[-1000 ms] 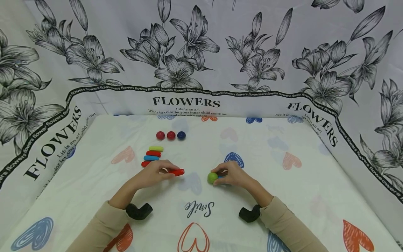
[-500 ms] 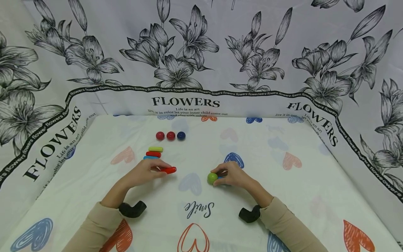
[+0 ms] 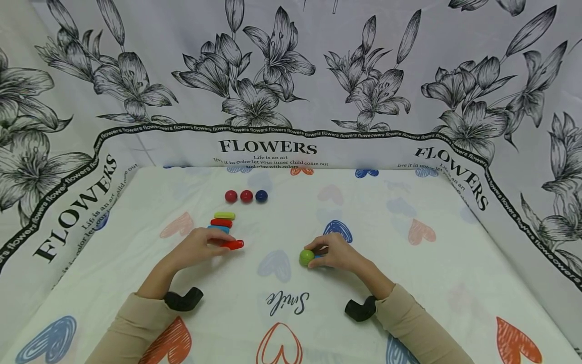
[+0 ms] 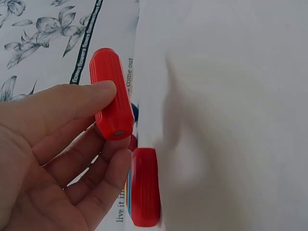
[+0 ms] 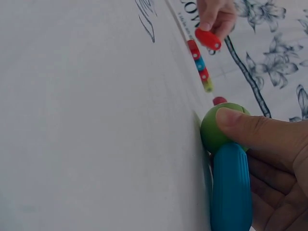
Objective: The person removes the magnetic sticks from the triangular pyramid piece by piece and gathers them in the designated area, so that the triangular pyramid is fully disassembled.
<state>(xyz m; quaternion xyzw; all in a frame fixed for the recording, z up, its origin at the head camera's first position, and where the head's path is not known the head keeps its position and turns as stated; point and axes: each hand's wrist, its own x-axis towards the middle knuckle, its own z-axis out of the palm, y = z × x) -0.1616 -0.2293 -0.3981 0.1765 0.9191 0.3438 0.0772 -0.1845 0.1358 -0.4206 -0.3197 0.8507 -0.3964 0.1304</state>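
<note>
My left hand pinches a red ridged rod between thumb and fingers, raised over the cloth. A grey dot marks the rod's near end. Just under the fingers in the left wrist view lies another red rod, the nearest of a row. Farther along that row are a blue rod, a red one and a yellow-green one. On the right, my right hand grips a green ball, thumb across it. A blue rod touches the ball's side, mostly hidden in the head view.
Beyond the rods, two red balls and a dark blue ball sit in a line. A white cloth with printed hearts covers the table. Flower-printed curtains enclose its back and sides.
My left hand has moved left with the red rod, from near the middle of the cloth to beside the row. The right hand stays in place with the green ball.
</note>
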